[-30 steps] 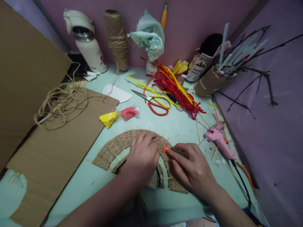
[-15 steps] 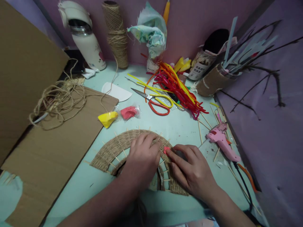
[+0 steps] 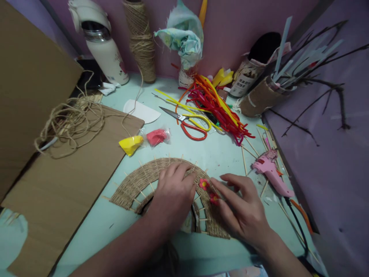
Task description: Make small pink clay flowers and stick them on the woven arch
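A woven twine arch (image 3: 167,164) with thin sticks poking from its edges lies on the table. My left hand (image 3: 174,188) rests palm down across its middle, fingers laid over the weave and hiding part of it. On the right side of the arch sit two small pink-red flowers, the upper flower (image 3: 203,184) and the lower flower (image 3: 213,198), with yellow showing in the centre of the upper one. My right hand (image 3: 243,206) is beside them, fingers apart, its thumb tip close to the lower flower; whether it touches is unclear.
Packets of yellow clay (image 3: 131,145) and pink clay (image 3: 157,137) lie beyond the arch, near the scissors (image 3: 184,120) and a pile of pipe cleaners (image 3: 219,109). A pink glue gun (image 3: 271,171) lies right. Cardboard (image 3: 95,161), tangled twine (image 3: 75,127) and an open bottle (image 3: 106,54) occupy the left.
My right hand has drawn back slightly to the right and its index finger has left the upper flower. Both flowers now show. My left hand stays put.
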Demonstrator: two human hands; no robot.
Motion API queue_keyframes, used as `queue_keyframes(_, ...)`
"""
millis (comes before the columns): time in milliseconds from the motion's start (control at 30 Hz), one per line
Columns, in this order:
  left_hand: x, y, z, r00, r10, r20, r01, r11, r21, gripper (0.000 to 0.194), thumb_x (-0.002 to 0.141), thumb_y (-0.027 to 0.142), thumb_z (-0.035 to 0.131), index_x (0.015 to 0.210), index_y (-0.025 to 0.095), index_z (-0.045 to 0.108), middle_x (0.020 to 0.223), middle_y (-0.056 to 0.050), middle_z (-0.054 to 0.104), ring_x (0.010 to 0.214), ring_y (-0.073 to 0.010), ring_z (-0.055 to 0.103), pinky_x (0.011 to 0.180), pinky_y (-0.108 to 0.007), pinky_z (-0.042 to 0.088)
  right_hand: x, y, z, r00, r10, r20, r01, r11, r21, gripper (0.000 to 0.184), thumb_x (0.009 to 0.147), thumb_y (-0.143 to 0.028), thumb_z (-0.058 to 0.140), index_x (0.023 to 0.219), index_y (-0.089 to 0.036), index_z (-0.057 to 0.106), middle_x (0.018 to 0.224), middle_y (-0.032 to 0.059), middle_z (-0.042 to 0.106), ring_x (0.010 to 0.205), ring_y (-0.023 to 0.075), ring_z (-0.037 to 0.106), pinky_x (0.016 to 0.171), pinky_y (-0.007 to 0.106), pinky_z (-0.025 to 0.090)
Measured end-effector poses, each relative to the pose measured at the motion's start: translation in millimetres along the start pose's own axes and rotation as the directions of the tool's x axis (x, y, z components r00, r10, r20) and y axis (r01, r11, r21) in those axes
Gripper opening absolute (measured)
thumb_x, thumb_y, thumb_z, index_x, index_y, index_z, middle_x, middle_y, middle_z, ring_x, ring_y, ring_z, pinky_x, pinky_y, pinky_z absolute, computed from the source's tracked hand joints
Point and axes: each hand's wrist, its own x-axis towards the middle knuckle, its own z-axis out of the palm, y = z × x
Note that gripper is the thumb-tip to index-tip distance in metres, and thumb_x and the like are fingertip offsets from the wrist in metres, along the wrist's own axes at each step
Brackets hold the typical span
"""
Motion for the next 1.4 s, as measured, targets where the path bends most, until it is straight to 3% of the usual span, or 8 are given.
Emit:
queue_keyframes(100,0,0,-0.1,1.0,0.001,-0.003,-0.001,1.0,0.0,0.029,0.088,0.017,0.05,0.113,0.022,0.063,0.122,-0.008,0.06,0.114,-0.0259,0.048,0.096,-0.047,0.041,-1,3,-2,0.998,0.04,-0.05,-0.04,0.999,0.003,0.049,0.085,-0.016,0.053,0.133,-0.026,0.053,0.112,0.0107,0.053,0.095,0.025,0.052,0.075,0.042,0.05)
queue_keyframes(500,0,-1,0.6,1.0,0.003,-0.009,-0.003,1.0,-0.002,0.025,0.089,0.019,0.049,0.109,0.021,0.064,0.121,-0.007,0.06,0.112,-0.0259,0.049,0.098,-0.047,0.039,1,-1,5,0.994,-0.05,0.095,0.053,0.998,-0.028,0.039,0.084,-0.017,0.055,0.122,-0.019,0.06,0.113,0.012,0.056,0.097,0.0259,0.052,0.079,0.044,0.049)
queue_keyframes(700,0,-2,1.4,1.0,-0.004,-0.003,0.004,1.0,0.003,0.028,0.089,0.02,0.05,0.114,0.022,0.063,0.122,-0.008,0.06,0.114,-0.0266,0.049,0.095,-0.046,0.04,-3,2,0,0.98,0.014,-0.199,-0.004,0.998,0.055,0.049,0.083,-0.016,0.052,0.131,-0.025,0.055,0.109,0.0108,0.051,0.094,0.0245,0.052,0.071,0.04,0.05)
queue_keyframes(900,1,-1,-3.5,1.0,0.019,0.01,-0.019,1.0,-0.008,0.029,0.091,0.023,0.049,0.116,0.02,0.061,0.119,-0.009,0.062,0.113,-0.0266,0.05,0.093,-0.045,0.039,1,8,2,0.937,0.076,-0.34,-0.05,0.995,0.086,0.035,0.083,-0.012,0.052,0.115,-0.023,0.063,0.097,0.0087,0.056,0.087,0.0221,0.056,0.071,0.04,0.05)
queue_keyframes(1033,0,0,-8.0,0.989,0.076,-0.126,-0.087,0.992,-0.087,0.022,0.093,0.022,0.045,0.104,0.019,0.064,0.106,-0.007,0.066,0.102,-0.0219,0.055,0.089,-0.04,0.04,2,15,7,0.906,0.104,-0.41,-0.075,0.993,0.087,0.025,0.085,-0.012,0.052,0.105,-0.019,0.065,0.094,0.0085,0.059,0.088,0.0207,0.057,0.075,0.038,0.049)
queue_keyframes(1167,0,-1,-11.7,0.95,0.118,-0.291,-0.168,0.973,-0.156,0.02,0.094,0.023,0.042,0.093,0.017,0.062,0.093,-0.006,0.066,0.091,-0.0192,0.056,0.085,-0.036,0.041,4,19,10,0.881,0.124,-0.457,-0.108,0.992,0.063,0.02,0.088,-0.014,0.05,0.098,-0.018,0.066,0.093,0.008,0.06,0.088,0.0193,0.058,0.077,0.037,0.049)
queue_keyframes(1300,1,-3,-14.1,0.921,0.093,-0.377,-0.16,0.976,-0.15,0.025,0.096,0.025,0.037,0.083,0.017,0.058,0.081,-0.006,0.062,0.082,-0.0187,0.054,0.078,-0.034,0.042,6,21,12,0.877,0.106,-0.469,-0.101,0.994,0.036,0.018,0.089,-0.015,0.049,0.094,-0.017,0.066,0.091,0.0082,0.06,0.087,0.0185,0.058,0.077,0.035,0.049)
queue_keyframes(1400,4,-7,-14.5,0.896,0.136,-0.423,-0.225,0.96,-0.167,0.025,0.095,0.026,0.039,0.079,0.018,0.057,0.082,-0.006,0.062,0.083,-0.0181,0.054,0.08,-0.033,0.043,8,23,14,0.877,0.091,-0.473,-0.095,0.995,0.017,0.019,0.09,-0.016,0.046,0.093,-0.017,0.065,0.09,0.0082,0.06,0.085,0.018,0.057,0.076,0.034,0.048)
